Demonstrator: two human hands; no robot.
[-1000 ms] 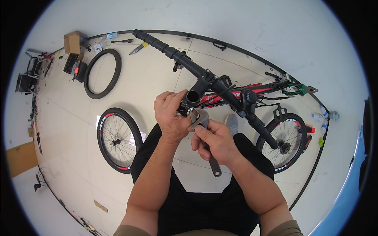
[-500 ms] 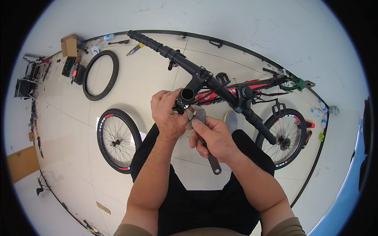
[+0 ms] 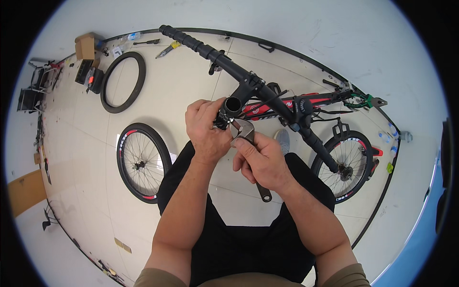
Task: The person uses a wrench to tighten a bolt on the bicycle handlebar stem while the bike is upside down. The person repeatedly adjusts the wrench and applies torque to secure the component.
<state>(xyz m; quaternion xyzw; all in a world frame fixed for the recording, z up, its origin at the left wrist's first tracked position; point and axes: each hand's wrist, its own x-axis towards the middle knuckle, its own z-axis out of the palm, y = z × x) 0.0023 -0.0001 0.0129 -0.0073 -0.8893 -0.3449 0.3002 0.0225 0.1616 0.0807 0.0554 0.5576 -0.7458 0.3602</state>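
My left hand (image 3: 207, 128) is closed around the dark fitting just below the bike's black stem (image 3: 246, 90), beside its open tube end (image 3: 233, 105). In my right hand (image 3: 260, 160) is a steel adjustable wrench (image 3: 242, 130). Its head sits against small silver hardware under the tube, touching or very close to my left fingers; what the jaws grip is unclear. The handle points down toward my lap. The black handlebar (image 3: 201, 49) runs diagonally over the red and black frame (image 3: 289, 106).
A loose wheel (image 3: 141, 164) lies left of my legs, a tire (image 3: 123, 81) and open box (image 3: 86, 49) farther back. The rear wheel (image 3: 345, 170) is on my right. Green-handled pliers (image 3: 371, 101) lean near the wall, with bottles (image 3: 384, 137) nearby.
The bike, my hands and surroundings sit slightly higher in the picture. My right hand and the wrench handle have shifted slightly, the head staying at the hardware under the tube.
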